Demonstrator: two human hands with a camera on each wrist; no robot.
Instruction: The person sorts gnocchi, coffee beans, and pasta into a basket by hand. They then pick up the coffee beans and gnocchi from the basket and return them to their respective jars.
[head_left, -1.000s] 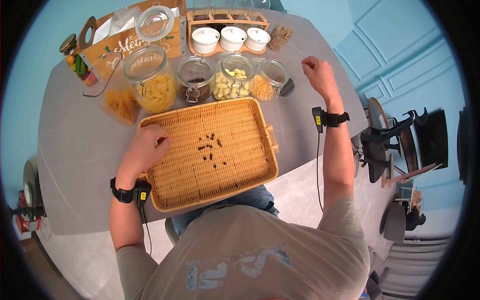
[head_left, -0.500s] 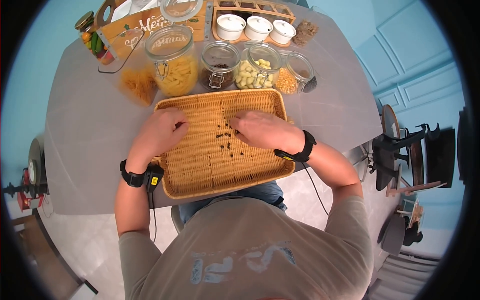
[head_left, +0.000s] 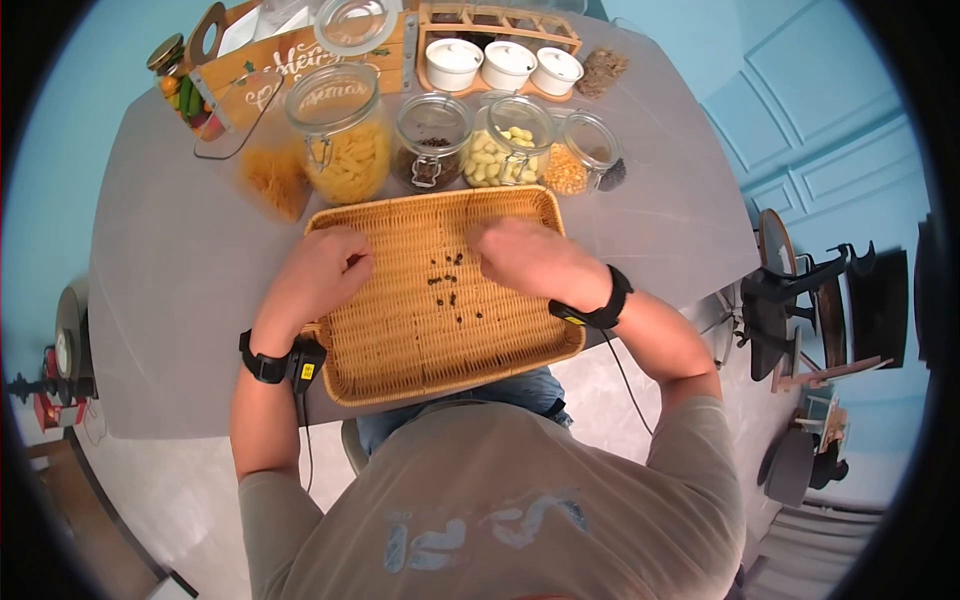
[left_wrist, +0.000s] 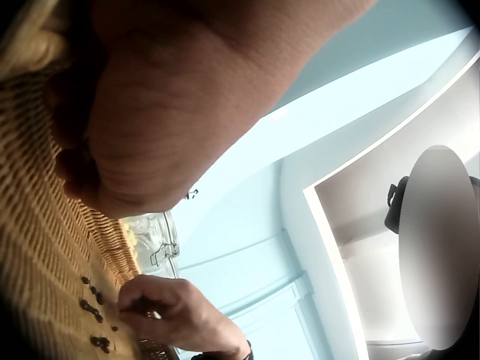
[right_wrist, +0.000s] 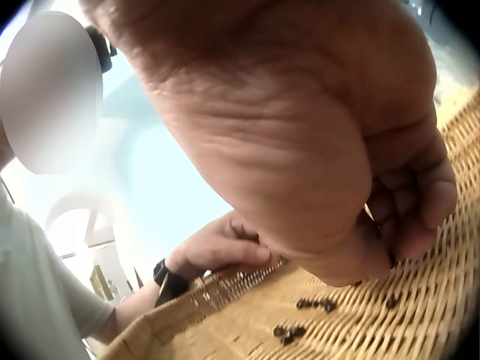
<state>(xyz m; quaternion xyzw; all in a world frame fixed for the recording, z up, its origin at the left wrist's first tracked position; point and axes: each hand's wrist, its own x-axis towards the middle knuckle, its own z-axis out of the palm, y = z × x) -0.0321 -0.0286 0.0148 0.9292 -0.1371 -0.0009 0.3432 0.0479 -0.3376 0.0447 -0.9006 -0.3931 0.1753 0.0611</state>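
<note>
A rectangular wicker basket point(head_left: 400, 365) lies on the grey table. Several small black bean-like pieces point(head_left: 441, 280) are scattered on its woven bottom. At the basket's left rim rests my left hand point(head_left: 325, 265), fingers loosely curled over the inside, with nothing seen in them. Inside the right part of the basket, my right hand point(head_left: 530, 262) hovers low over the wickerwork. Its fingers are bent with thumb and fingertips close together, beside the black pieces point(right_wrist: 315, 304) in the right wrist view. I cannot tell whether a piece sits between those fingertips.
Beyond the basket stand clip-top jars: pasta point(head_left: 350, 165), dark kernels point(head_left: 430, 160), pale yellow nuts point(head_left: 500, 160) and corn kernels point(head_left: 567, 172). A bag of noodles point(head_left: 275, 185) lies left. Lidded white pots point(head_left: 508, 65) on a rack and a wooden crate point(head_left: 300, 85) stand behind.
My right hand has swung in from beyond the basket's right side to over the basket. My left hand stays at the left rim. The head view has shifted slightly.
</note>
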